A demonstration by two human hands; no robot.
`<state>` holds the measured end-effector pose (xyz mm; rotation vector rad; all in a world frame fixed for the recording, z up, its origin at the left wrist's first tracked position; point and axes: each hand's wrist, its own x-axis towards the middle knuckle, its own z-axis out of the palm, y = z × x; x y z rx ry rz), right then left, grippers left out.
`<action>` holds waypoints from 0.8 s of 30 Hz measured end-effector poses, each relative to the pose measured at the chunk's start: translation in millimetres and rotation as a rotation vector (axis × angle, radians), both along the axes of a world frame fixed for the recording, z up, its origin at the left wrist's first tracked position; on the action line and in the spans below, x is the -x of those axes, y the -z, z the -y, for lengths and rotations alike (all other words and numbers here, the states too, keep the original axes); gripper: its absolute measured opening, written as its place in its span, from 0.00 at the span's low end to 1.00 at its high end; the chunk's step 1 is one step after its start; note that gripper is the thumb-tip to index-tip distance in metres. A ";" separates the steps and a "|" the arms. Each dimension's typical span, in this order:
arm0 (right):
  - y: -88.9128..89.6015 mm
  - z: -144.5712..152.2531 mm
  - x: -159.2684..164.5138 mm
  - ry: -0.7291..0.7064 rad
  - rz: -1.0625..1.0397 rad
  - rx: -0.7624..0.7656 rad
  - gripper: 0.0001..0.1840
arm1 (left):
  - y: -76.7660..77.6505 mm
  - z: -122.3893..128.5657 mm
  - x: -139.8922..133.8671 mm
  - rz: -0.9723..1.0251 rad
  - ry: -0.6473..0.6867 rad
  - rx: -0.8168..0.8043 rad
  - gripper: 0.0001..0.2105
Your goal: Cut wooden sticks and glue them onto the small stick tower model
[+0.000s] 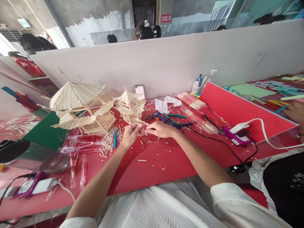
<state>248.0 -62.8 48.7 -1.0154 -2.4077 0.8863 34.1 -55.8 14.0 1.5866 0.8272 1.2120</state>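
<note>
My left hand (pixel 130 134) is closed in a pinch over the red table, and a short pale wooden stick (pixel 142 121) shows at its fingertips. Close beside it, my right hand (pixel 160 129) has its fingers bent together near the stick; whatever lies between them is too small to make out. Just behind the hands stands a small stick-built pavilion (pixel 129 109). A larger stick pavilion (pixel 80 107) with a tiered roof is to the left. A blue glue gun (pixel 159 117) and teal-handled pliers (pixel 177 116) lie behind my right hand. Left of my left hand is a blue pen-like tool (pixel 115 138).
Stick offcuts (pixel 108 145) litter the red tabletop (pixel 152 172). Bundled sticks (pixel 192 102), crumpled tissue (pixel 161 106), and a purple power strip (pixel 237 136) with cords occupy the right. A tilted red board (pixel 247 110) borders another person's hand (pixel 296 112). A white partition (pixel 166 63) runs behind.
</note>
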 end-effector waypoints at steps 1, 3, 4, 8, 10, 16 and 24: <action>-1.5 -0.9 -2.6 0.001 0.007 0.005 0.21 | -2.9 -1.9 3.8 -0.006 -0.055 -0.028 0.21; -5.3 -3.6 -10.9 0.029 0.008 0.002 0.22 | -9.5 -6.3 13.5 0.024 -0.158 -0.078 0.20; -7.3 -5.0 -15.9 0.047 0.002 -0.002 0.22 | -12.3 -8.3 18.2 0.042 -0.205 -0.094 0.20; -12.7 -7.5 -31.6 0.118 -0.041 0.009 0.21 | -14.7 -12.0 26.4 0.198 -0.319 -0.098 0.17; -12.9 -6.8 -33.1 0.150 -0.082 0.006 0.22 | -11.1 -10.0 22.8 0.287 -0.267 -0.056 0.17; -11.0 -5.1 -23.0 0.173 -0.183 -0.035 0.28 | 3.8 1.5 5.8 0.235 0.094 0.056 0.27; -5.5 -10.1 -31.0 0.238 -0.357 0.043 0.26 | 11.8 12.2 15.6 -0.136 0.150 -0.219 0.39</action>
